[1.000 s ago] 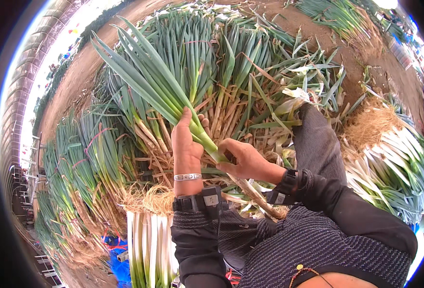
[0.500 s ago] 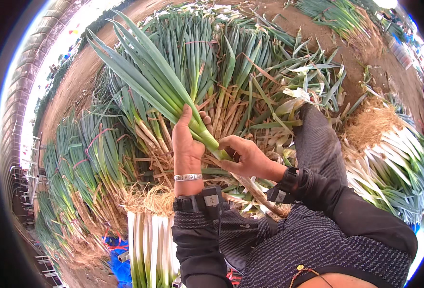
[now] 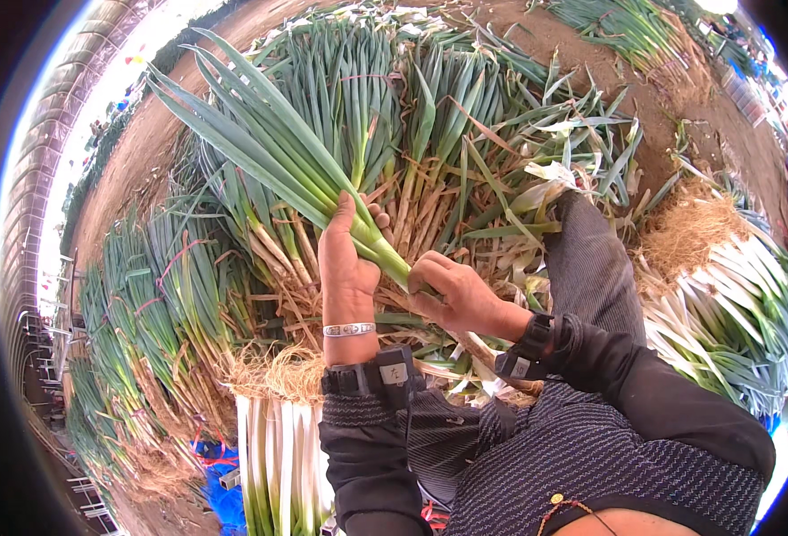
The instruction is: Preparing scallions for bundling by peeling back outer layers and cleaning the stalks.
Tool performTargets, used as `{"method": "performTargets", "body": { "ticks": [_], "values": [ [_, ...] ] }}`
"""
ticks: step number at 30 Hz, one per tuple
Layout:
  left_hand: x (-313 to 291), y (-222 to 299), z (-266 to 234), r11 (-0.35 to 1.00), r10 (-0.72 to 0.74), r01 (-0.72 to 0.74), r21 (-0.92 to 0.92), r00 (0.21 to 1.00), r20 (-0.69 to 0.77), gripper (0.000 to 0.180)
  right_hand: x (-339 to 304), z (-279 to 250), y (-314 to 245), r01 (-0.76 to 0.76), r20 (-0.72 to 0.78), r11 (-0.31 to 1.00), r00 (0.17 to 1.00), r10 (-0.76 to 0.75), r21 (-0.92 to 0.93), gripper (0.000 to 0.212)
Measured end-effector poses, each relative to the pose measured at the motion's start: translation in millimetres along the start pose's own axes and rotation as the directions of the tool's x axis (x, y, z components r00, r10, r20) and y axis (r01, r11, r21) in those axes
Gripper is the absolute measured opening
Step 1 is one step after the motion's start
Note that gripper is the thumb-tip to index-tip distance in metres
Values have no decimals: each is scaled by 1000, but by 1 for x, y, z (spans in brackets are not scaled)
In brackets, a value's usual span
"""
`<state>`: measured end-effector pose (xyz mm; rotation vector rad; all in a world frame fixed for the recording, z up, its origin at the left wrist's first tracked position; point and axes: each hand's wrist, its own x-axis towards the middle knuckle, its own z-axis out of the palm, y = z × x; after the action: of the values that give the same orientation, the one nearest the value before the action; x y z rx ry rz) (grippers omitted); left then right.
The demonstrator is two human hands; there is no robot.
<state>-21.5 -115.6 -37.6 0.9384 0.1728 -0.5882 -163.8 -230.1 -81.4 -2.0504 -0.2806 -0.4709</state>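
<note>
Green leaves fanned toward the upper left, a long leek (image 3: 309, 174) slants between two bare hands, its brown lower stalk reaching down toward the person's lap. The left hand (image 3: 347, 255), above a silver bracelet (image 3: 348, 330), is wrapped around the stem just below the leaves; the right hand (image 3: 461, 295), fingers curled in, is closed on the stem lower down. Over the past second the leaf tips have swung slightly farther left and the stalk's lower end has lifted a little, while both hands have kept their hold. So small a shift suggests the handling of this one leek is still under way. Tied green bundles (image 3: 340, 98) stand behind it and loose leaves (image 3: 581, 134) lie to their right. White-stemmed leeks stand roots-up at lower left (image 3: 282, 456), and a pale-stemmed pile (image 3: 724, 313) lies beyond the knee.
</note>
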Motion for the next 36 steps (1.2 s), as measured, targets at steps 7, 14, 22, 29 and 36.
{"method": "performTargets", "body": {
  "ticks": [7, 14, 22, 29, 36],
  "values": [
    [0, 4, -9, 998, 24, -22, -57, 999, 46, 29, 2, 3, -10, -252, -42, 945, 963, 266, 211, 21],
    [-5, 4, -5, 989, 118, -87, -123, 954, 275, 40, 6, -7, 30, -364, -23, 748, 892, 451, 555, 20],
    [-3, 3, 0, 906, 379, -392, 159, 919, 105, 49, 1, -20, 15, -216, -120, 953, 962, 245, 214, 14],
    [-9, 9, 7, 888, 459, -454, 72, 882, -104, 52, -7, -15, -3, 59, -28, 963, 998, -54, 262, 16],
    [-16, 23, 9, 814, 574, -554, 173, 813, -99, 39, -10, -11, 7, -311, 74, 840, 947, 311, 445, 13]
  ]
}}
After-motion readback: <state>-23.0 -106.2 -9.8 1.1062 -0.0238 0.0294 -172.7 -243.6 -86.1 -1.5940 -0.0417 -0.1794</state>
